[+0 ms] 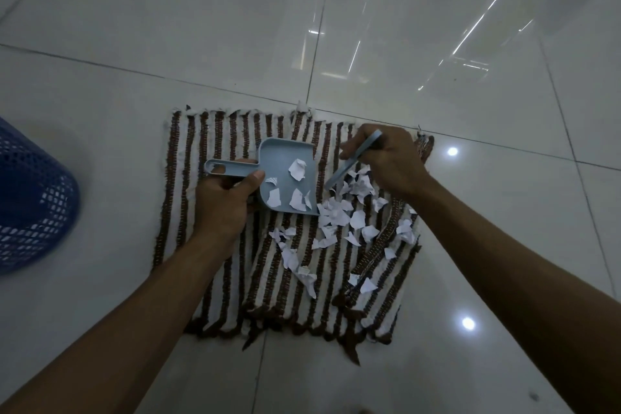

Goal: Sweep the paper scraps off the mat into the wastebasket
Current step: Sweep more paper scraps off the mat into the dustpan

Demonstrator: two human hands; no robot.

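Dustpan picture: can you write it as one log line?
left hand: holds dustpan | right hand: holds brush | scraps: few in pan, most on mat | wastebasket: left

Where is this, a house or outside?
Probably indoors, perhaps a home: a glossy white tiled floor reflecting ceiling lights, a brown-and-white striped woven mat, and a blue plastic mesh wastebasket.

On the glossy white tiled floor (pixel 437 44) lies a brown-and-white striped woven mat (pixel 215 124). The left hand (pixel 223 205) grips the handle of a pale blue plastic dustpan (pixel 285 158) that holds some white torn paper scraps (pixel 339 215); most lie right of it. The right hand (pixel 389 158) holds a pale blue small brush (pixel 353 161). A blue mesh plastic wastebasket (pixel 30 198) stands far left.
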